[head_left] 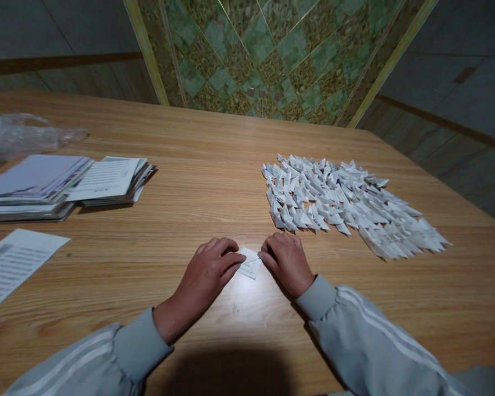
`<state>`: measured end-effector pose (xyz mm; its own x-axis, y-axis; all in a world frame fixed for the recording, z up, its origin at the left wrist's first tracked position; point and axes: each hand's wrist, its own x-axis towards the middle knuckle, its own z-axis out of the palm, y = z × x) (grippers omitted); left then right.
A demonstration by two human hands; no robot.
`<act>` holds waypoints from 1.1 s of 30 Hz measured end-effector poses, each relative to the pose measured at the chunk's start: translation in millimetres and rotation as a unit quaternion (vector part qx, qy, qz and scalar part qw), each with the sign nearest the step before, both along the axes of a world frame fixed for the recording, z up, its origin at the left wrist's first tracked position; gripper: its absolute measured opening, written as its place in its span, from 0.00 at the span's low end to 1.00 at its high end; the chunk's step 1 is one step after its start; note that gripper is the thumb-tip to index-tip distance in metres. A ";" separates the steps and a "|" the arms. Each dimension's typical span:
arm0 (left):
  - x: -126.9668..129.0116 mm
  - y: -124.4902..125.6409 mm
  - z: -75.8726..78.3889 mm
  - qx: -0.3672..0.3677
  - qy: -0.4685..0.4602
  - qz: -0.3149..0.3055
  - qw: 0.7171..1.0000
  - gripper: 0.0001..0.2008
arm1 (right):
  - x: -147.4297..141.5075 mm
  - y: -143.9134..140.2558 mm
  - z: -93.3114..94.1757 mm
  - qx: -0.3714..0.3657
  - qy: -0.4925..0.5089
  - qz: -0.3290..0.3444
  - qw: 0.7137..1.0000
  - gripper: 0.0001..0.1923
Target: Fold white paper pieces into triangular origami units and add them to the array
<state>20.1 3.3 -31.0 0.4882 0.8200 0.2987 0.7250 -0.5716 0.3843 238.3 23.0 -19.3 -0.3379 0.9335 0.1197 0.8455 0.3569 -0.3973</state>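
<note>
Between my hands, just above or on the wooden table, is a small folded paper [249, 265] with printed lines and a diagonal crease. My left hand [214, 261] pinches its left corner between thumb and curled fingers. On the opposite side, my right hand [286, 258] grips the right corner with thumb and fingertips. The fingers partly cover both corners. Beyond my right hand lie many folded paper boats [313, 192], packed close in rows.
Stacks of printed paper [103, 179] and lilac-topped sheets [37, 173] lie at the left. A loose printed sheet [20, 264] is nearer me. Behind the stacks rests a clear plastic bag [25, 135]. The wooden table [190, 143] reaches toward a green patterned wall panel [264, 55].
</note>
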 end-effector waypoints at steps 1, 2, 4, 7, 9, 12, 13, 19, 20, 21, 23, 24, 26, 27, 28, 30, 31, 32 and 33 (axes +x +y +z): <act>-1.3 -0.4 -0.1 -0.008 -0.009 0.008 1.000 0.06 | 0.2 0.1 0.0 0.000 0.002 0.001 1.000 0.05; -2.6 -0.7 -0.3 -0.016 -0.019 0.015 1.000 0.06 | 0.4 0.1 -0.1 0.001 0.005 0.002 1.000 0.05; -5.2 -0.4 -0.5 -0.031 -0.032 0.024 0.999 0.07 | 0.7 0.0 -1.0 0.005 0.012 0.003 1.000 0.05; -8.0 4.1 1.0 -0.049 -0.041 0.014 0.998 0.14 | 1.0 -0.4 -3.8 0.014 0.023 0.009 1.000 0.04; -8.6 9.9 4.4 -0.058 -0.048 -0.023 0.997 0.19 | 1.1 -0.6 -5.9 0.022 0.028 0.013 0.999 0.03; -5.7 20.3 13.2 -0.079 -0.048 -0.084 0.992 0.18 | 1.2 -0.7 -8.2 0.030 0.031 0.016 0.999 0.03; -3.8 23.6 16.4 -0.085 -0.044 -0.092 0.991 0.16 | 1.2 -0.7 -8.6 0.032 0.031 0.017 0.999 0.03; 7.0 35.6 28.8 -0.103 0.042 -0.083 0.990 0.11 | 1.3 0.0 -8.4 0.032 0.032 0.019 0.999 0.03; 7.4 36.1 29.4 -0.107 0.048 -0.084 0.990 0.10 | 1.4 0.0 -8.2 0.030 0.033 0.021 0.999 0.03; 7.3 36.1 29.8 -0.110 0.048 -0.085 0.989 0.08 | 1.6 0.0 -8.0 0.029 0.035 0.022 0.999 0.03; 6.1 35.1 29.7 -0.110 0.031 -0.090 0.989 0.06 | 1.8 -0.3 -7.3 0.027 0.045 0.022 0.998 0.03; 5.3 34.3 29.2 -0.111 0.017 -0.091 0.990 0.05 | 1.9 -0.7 -6.8 0.027 0.054 0.021 0.998 0.03; 3.9 32.4 27.7 -0.121 -0.008 -0.087 0.989 0.05 | 1.8 -1.5 -6.2 0.025 0.080 0.019 0.996 0.03; 3.4 31.4 26.9 -0.130 -0.021 -0.082 0.988 0.04 | 1.6 -1.9 -6.1 0.023 0.094 0.022 0.995 0.04; 3.3 30.5 26.1 -0.142 -0.037 -0.075 0.986 0.04 | 1.3 -2.1 -6.2 0.019 0.107 0.027 0.994 0.07; 4.1 28.7 25.0 -0.170 -0.087 -0.065 0.979 0.03 | 0.5 -2.1 -6.9 0.011 0.126 0.040 0.991 0.12; 5.2 27.6 24.7 -0.184 -0.120 -0.058 0.974 0.04 | -0.1 -1.9 -7.4 0.009 0.136 0.046 0.990 0.13; 6.6 26.4 24.3 -0.196 -0.153 -0.050 0.967 0.05 | -0.6 -1.6 -7.8 0.007 0.149 0.050 0.988 0.13; 8.4 24.9 23.8 -0.203 -0.186 -0.040 0.961 0.06 | -1.2 -1.2 -8.0 0.005 0.168 0.055 0.984 0.12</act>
<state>28.5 28.2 -7.1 0.4756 0.8703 0.1277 0.4549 -0.3676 0.8111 237.1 21.8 -27.3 -0.3773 0.8916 0.2504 0.6220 0.4444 -0.6447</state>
